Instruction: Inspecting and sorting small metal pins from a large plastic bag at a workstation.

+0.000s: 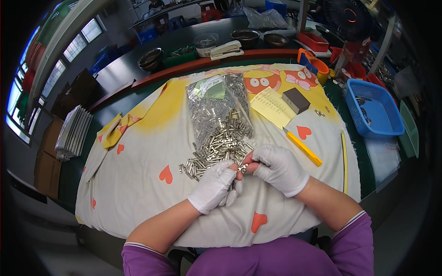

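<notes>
My left hand (214,186) and my right hand (282,171) wear white gloves with bare fingertips. They meet at the near edge of a heap, pinching a small silver metal piece (242,169) between them. My left hand's lower fingers curl around something metallic that is mostly hidden. Just beyond lies the heap of small shiny metal parts (223,149), spilling from a clear plastic bag (198,110) full of the same kind of parts. To the right of the bag are a handwritten yellow paper (270,106), a dark grey block (296,100) and a yellow utility knife (304,148).
A patterned cloth (138,184) covers the table. At the right stands a blue plastic basket (363,124) with a few metal parts inside. An orange tape dispenser (313,62), a white stapler (226,50) and metal bowls (245,37) line the far side. Stacked white packets (73,133) are at left.
</notes>
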Demonstrator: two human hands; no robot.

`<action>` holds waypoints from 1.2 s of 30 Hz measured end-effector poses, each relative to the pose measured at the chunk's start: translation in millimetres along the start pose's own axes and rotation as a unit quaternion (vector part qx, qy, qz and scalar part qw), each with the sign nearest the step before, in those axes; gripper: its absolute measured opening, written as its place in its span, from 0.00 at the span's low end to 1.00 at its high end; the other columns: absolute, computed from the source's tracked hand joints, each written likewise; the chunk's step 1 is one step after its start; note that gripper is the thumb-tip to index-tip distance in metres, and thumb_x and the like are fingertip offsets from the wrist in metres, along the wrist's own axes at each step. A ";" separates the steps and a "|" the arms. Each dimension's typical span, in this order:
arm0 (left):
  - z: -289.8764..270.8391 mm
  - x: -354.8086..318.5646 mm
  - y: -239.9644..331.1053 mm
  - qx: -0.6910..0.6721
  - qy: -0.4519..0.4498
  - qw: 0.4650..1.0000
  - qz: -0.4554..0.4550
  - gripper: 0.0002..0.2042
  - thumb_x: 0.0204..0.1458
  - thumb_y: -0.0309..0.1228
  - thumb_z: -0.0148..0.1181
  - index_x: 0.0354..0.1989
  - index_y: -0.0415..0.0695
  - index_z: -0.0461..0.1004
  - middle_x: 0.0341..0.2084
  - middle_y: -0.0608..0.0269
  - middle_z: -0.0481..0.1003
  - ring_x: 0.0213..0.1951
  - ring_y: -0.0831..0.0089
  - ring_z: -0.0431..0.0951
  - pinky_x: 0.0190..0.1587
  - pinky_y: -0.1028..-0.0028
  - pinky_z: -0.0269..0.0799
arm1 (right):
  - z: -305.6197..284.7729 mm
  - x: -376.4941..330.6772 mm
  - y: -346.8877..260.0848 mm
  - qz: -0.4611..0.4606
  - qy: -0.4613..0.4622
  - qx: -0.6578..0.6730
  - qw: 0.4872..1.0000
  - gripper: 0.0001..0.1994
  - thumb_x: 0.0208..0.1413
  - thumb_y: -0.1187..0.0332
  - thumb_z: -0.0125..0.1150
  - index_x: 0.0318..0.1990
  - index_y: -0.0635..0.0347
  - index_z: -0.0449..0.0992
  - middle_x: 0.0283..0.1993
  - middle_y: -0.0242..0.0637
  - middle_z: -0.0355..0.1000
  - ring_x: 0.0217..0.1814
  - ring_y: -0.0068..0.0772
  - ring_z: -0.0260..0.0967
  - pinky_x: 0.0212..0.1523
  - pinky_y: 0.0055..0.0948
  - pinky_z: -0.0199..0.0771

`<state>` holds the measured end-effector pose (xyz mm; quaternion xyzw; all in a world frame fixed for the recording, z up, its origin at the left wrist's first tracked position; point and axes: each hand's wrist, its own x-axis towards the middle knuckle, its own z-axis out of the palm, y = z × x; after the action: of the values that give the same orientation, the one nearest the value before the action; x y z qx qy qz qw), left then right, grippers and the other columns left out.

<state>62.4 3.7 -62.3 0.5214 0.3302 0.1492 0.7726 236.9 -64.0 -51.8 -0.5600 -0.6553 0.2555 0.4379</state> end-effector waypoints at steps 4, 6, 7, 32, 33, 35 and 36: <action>0.3 -0.5 0.1 0.029 0.002 0.999 0.015 0.14 0.59 0.41 0.41 0.29 0.46 0.65 0.16 0.66 0.68 0.08 0.81 0.59 0.09 0.81 0.50 | -0.4 0.2 -1.0 -0.014 0.009 -0.002 1.000 0.06 0.46 0.72 0.60 0.33 0.59 0.73 0.29 0.41 0.71 0.32 0.39 0.70 0.32 0.29 0.69; 1.1 -1.4 1.9 0.031 0.001 1.000 0.007 0.13 0.59 0.42 0.41 0.29 0.46 0.64 0.16 0.66 0.69 0.08 0.81 0.60 0.09 0.81 0.50 | -1.0 0.0 -1.2 -0.016 0.009 -0.003 1.000 0.06 0.46 0.72 0.60 0.33 0.59 0.73 0.29 0.41 0.71 0.32 0.39 0.70 0.32 0.29 0.69; 1.5 -1.9 3.2 0.031 0.001 0.999 0.008 0.13 0.59 0.42 0.41 0.29 0.46 0.64 0.16 0.66 0.69 0.08 0.81 0.60 0.09 0.81 0.50 | -1.2 -0.1 -1.1 -0.017 0.008 -0.004 1.000 0.06 0.46 0.73 0.60 0.33 0.60 0.73 0.29 0.41 0.71 0.32 0.39 0.70 0.32 0.29 0.69; 0.9 -1.3 7.0 -0.016 -0.030 0.999 -0.014 0.09 0.56 0.37 0.45 0.31 0.44 0.64 0.18 0.64 0.69 0.09 0.79 0.61 0.09 0.81 0.51 | 4.5 2.2 4.1 -0.083 0.018 0.044 0.995 0.04 0.45 0.74 0.61 0.30 0.61 0.74 0.28 0.39 0.70 0.29 0.35 0.69 0.30 0.26 0.68; 0.7 -0.4 6.2 -0.036 -0.018 0.999 0.002 0.08 0.56 0.35 0.46 0.31 0.44 0.64 0.18 0.64 0.69 0.09 0.79 0.62 0.09 0.81 0.51 | 2.7 2.9 5.2 -0.082 0.051 -0.018 0.995 0.05 0.44 0.74 0.61 0.30 0.60 0.74 0.28 0.38 0.70 0.29 0.37 0.68 0.30 0.28 0.68; -1.8 0.8 4.9 -0.076 -0.028 0.996 0.022 0.07 0.55 0.34 0.46 0.32 0.44 0.64 0.19 0.64 0.70 0.10 0.79 0.62 0.09 0.81 0.51 | -1.9 5.7 7.7 -0.080 0.082 -0.081 0.990 0.05 0.42 0.74 0.62 0.29 0.59 0.75 0.28 0.38 0.70 0.29 0.39 0.68 0.30 0.29 0.68; -3.2 1.3 4.1 -0.115 -0.038 0.992 0.043 0.06 0.54 0.32 0.45 0.32 0.43 0.64 0.20 0.63 0.70 0.10 0.79 0.62 0.10 0.81 0.51 | -4.9 7.3 8.8 -0.096 0.038 -0.144 0.984 0.06 0.40 0.75 0.62 0.29 0.58 0.75 0.27 0.38 0.69 0.29 0.40 0.67 0.30 0.31 0.67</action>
<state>61.8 8.4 -59.8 0.4479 0.2585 0.1998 0.8323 245.7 -55.6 -54.6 -0.5612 -0.7186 0.0935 0.3999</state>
